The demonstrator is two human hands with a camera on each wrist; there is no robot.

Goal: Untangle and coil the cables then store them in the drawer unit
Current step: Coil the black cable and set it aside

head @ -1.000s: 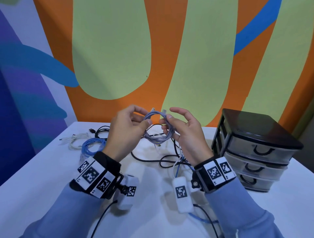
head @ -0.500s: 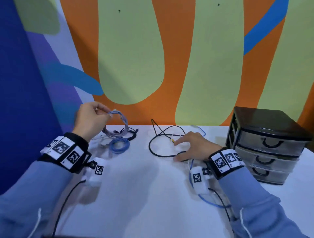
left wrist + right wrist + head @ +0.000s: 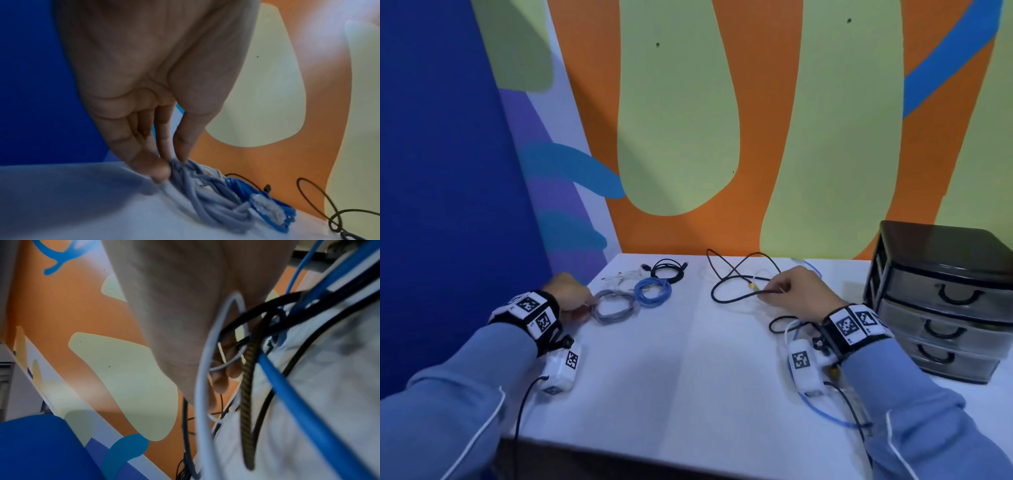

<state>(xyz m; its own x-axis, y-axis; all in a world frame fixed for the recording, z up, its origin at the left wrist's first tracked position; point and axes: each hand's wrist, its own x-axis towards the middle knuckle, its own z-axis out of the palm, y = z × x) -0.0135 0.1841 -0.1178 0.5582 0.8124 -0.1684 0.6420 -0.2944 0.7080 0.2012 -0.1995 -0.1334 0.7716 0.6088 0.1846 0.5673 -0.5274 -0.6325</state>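
A coiled grey cable (image 3: 613, 308) lies flat on the white table (image 3: 688, 377) at the left, and my left hand (image 3: 585, 305) pinches its near rim between thumb and fingers. The left wrist view shows that pinch (image 3: 174, 164) on the grey cable (image 3: 207, 194), which touches a blue coil (image 3: 267, 204). My right hand (image 3: 770, 291) rests on the tangle and pinches a loose black cable (image 3: 726, 298). In the right wrist view its fingers (image 3: 224, 378) curl among black, white (image 3: 200, 386) and blue (image 3: 298, 402) strands.
A blue coil (image 3: 652, 291), a black coil (image 3: 669, 272) and a thin white cable (image 3: 623, 275) lie behind the grey one. The black drawer unit (image 3: 945, 298) stands at the right, all three drawers closed. A blue cable (image 3: 822, 411) runs under my right wrist.
My left hand has brought the grey coil down from the air onto the table beside the blue coil. My right hand stays on the tangle and now grips the black cable.
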